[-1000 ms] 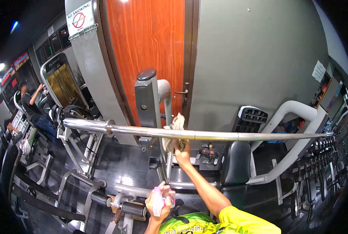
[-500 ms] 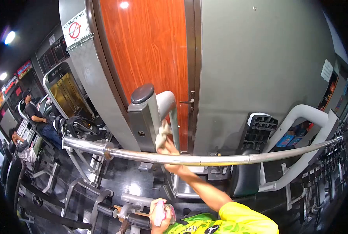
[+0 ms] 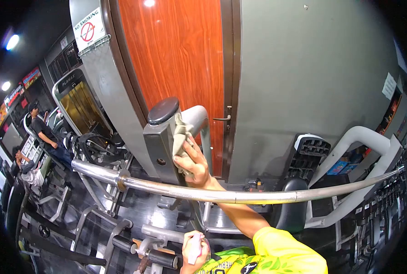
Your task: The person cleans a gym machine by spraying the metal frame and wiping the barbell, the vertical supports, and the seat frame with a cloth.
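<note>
My right hand (image 3: 195, 162) presses a pale, crumpled cloth (image 3: 181, 139) against the side of a grey metal post (image 3: 158, 146) topped by a dark rounded cap (image 3: 163, 111). Its fingers are bent over the cloth. Low in the view, my left hand (image 3: 189, 255) is closed around a bottle with a pinkish-white top (image 3: 195, 249), close to my shirt; most of the bottle is hidden. A long metal bar (image 3: 180, 191) crosses in front of my right forearm.
Behind the post are a brown wooden door (image 3: 176, 55) and a grey wall (image 3: 313, 68). Padded rollers (image 3: 162, 259) stand low beside my left hand. A black seat pad (image 3: 290, 205) is at right. Two people (image 3: 46, 132) are at far left.
My right hand and the cloth have moved up along the post, and the cloth now shows more spread out. My left hand has shifted slightly right. The view has shifted a little.
</note>
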Motion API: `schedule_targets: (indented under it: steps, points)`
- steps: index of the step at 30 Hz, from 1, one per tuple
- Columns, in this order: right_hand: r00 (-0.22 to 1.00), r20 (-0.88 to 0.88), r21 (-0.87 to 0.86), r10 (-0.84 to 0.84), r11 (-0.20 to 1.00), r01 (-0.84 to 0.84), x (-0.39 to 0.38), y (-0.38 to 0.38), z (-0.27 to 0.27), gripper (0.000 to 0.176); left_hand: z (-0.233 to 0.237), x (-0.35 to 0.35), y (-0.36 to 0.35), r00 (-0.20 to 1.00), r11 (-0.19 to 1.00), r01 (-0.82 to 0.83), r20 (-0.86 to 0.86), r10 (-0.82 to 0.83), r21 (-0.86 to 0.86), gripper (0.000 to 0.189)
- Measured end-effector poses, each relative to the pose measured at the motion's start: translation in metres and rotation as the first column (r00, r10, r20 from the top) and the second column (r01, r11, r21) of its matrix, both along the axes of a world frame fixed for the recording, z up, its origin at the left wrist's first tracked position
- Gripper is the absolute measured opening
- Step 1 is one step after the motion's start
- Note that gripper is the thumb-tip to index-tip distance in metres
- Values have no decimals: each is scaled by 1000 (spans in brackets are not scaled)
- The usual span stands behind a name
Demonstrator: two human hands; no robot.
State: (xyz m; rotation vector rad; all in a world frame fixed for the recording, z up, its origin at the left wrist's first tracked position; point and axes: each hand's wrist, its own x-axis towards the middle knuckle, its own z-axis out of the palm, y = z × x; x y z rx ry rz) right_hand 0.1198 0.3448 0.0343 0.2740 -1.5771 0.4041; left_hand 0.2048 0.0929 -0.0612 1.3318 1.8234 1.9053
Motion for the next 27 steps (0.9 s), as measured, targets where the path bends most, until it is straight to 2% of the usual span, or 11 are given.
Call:
schedule_targets:
  steps: [3, 5, 7, 11, 12, 13, 17, 20, 24, 25, 27]
  points:
    - [1000, 15, -80, -16, 997, 17, 6, -22, -74, 54, -1, 1, 0, 998, 1000, 3, 58, -3, -13, 35]
    - [940, 301, -409, 161, 912, -25, 41, -51, -136, 57, -3, -1, 3, 999, 999, -39, -10, 39, -26, 37]
    - [792, 552, -373, 259, 927, -43, 64, -64, -199, 52, -1, -1, 4, 1000, 999, -20, -6, 20, -26, 39]
    - [911, 388, -338, 141, 941, -2, 40, -42, -144, 51, 7, 1, 9, 985, 998, 56, 163, -52, -25, 39]
    - [957, 269, -288, 109, 957, -28, 27, -31, -122, 50, 11, -2, 11, 999, 999, 34, -37, -35, -33, 38]
    - [938, 224, -436, 265, 888, -146, 17, -18, -101, 55, 12, -4, 11, 972, 999, 9, -236, -18, -37, 38]
    - [990, 118, -268, 70, 963, -36, 3, 8, 10, 63, -1, -5, 2, 995, 997, 53, -87, -57, -49, 36]
    - [976, 180, -357, 125, 932, -53, 9, -1, -26, 58, 1, -5, -1, 996, 996, 83, 33, -82, -30, 36]
    - [900, 152, -684, 408, 701, -202, 41, -54, -137, 45, -3, -10, 1, 991, 993, 116, 73, -113, -29, 37]
    - [909, 404, -539, 106, 830, 143, 46, -58, -178, 42, -2, -11, 2, 986, 991, 133, 103, -132, -11, 37]
    - [826, 521, -656, 216, 720, 226, 69, -81, -199, 40, 6, -15, 3, 984, 988, 155, 94, -152, -26, 36]
